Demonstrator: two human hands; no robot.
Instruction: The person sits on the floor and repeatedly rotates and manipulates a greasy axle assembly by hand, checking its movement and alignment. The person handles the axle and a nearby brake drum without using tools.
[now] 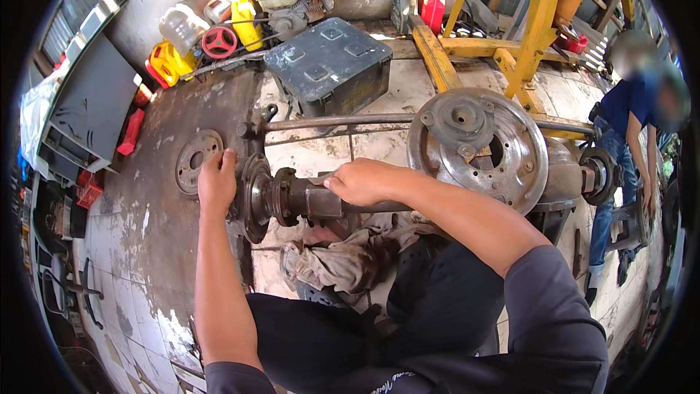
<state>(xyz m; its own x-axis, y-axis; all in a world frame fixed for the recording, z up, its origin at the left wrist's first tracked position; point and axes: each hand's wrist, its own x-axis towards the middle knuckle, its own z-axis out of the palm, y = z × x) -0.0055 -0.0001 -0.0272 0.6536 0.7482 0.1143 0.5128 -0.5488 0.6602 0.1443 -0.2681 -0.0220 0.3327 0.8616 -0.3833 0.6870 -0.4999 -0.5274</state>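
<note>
A greasy steel axle housing (319,202) lies crosswise before me, with a ringed wheel hub (257,197) at its left end. Curled over the top of the housing, my right hand (362,182) grips it just right of the hub. My left hand (216,186) is closed beside the hub, overlapping the right edge of a round steel plate with holes (191,159). Whether its fingers hold that plate or a part behind it is hidden. A large round backing plate or wheel disc (529,164) stands upright farther right on the axle.
Beyond the axle runs a long steel rod (335,123). Behind it stands a dark lidded box (332,55), and yellow frame legs (538,25) rise at the back right. A crumpled rag (343,259) lies below the housing. At right, a person (623,113) bends over a wheel-like part.
</note>
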